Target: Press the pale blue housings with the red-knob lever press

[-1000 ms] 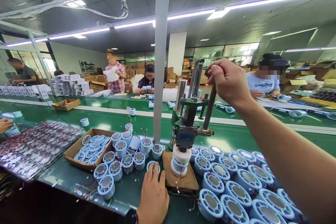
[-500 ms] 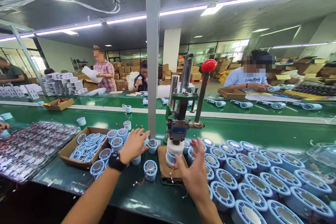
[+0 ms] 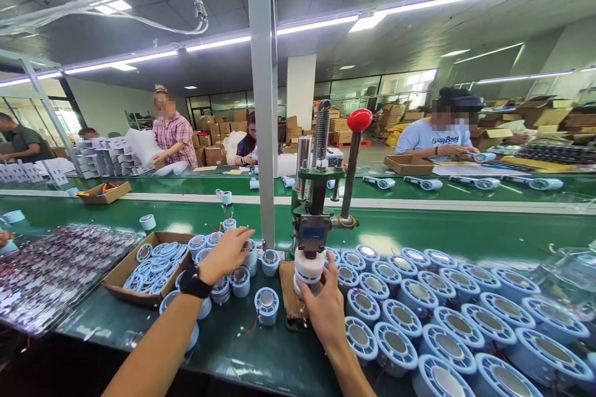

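Note:
My right hand [image 3: 323, 301] has its thumb and fingers round the light blue motor housing [image 3: 300, 282] under the white head of the hand press [image 3: 314, 229]. The housing stands on a brown pad [image 3: 289, 304]. To the left, my left hand [image 3: 227, 255], with a dark watch on the wrist, reaches over a cluster of blue housings; its fingertips are over one housing [image 3: 250, 248], and the fingers are partly hidden. A single housing [image 3: 267, 303] with loose wires stands between my hands. The press lever with its red knob [image 3: 360, 120] is raised.
Many blue round housings [image 3: 395, 338] fill the right side. At left are a cardboard box of blue rings [image 3: 135, 293] and a wired mass of parts [image 3: 60, 267]. A grey post [image 3: 263, 105] rises behind the bench. Several people work across the green line [image 3: 419, 223].
My right hand has moved left and closed round the housing under the press. My left hand has shifted left and slightly down over the cluster. The view has turned slightly.

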Available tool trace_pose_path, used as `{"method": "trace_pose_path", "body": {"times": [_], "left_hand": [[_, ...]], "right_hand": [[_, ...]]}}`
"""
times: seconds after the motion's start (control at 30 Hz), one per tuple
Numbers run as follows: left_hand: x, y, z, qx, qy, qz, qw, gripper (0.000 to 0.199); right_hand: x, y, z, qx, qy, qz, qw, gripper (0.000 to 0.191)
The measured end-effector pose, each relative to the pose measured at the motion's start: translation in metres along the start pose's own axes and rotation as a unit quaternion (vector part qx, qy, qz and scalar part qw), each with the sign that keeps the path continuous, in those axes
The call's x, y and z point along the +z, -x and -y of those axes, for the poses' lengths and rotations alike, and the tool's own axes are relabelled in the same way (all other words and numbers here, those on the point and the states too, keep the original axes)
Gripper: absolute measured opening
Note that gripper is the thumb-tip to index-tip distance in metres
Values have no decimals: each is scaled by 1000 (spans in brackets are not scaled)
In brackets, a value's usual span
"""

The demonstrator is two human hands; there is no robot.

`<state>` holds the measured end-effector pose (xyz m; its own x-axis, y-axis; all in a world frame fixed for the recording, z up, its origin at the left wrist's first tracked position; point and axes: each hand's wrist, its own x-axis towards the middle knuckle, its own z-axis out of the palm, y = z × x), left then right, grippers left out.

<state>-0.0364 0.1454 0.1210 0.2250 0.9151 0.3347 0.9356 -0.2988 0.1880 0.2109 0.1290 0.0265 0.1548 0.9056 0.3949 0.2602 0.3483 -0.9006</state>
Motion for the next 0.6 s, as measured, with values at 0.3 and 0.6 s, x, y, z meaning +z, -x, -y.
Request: {"method": "trace_pose_path", "body": {"times": [0.3, 0.6], "left_hand": [[45, 87, -56, 22, 102, -27, 994, 44], [118, 83, -45, 49, 14, -119, 992, 38]], "right_hand": [[1, 33, -4, -54, 23, -62, 996, 68], [-116, 103, -12, -131, 172, -168, 962, 43]]}}
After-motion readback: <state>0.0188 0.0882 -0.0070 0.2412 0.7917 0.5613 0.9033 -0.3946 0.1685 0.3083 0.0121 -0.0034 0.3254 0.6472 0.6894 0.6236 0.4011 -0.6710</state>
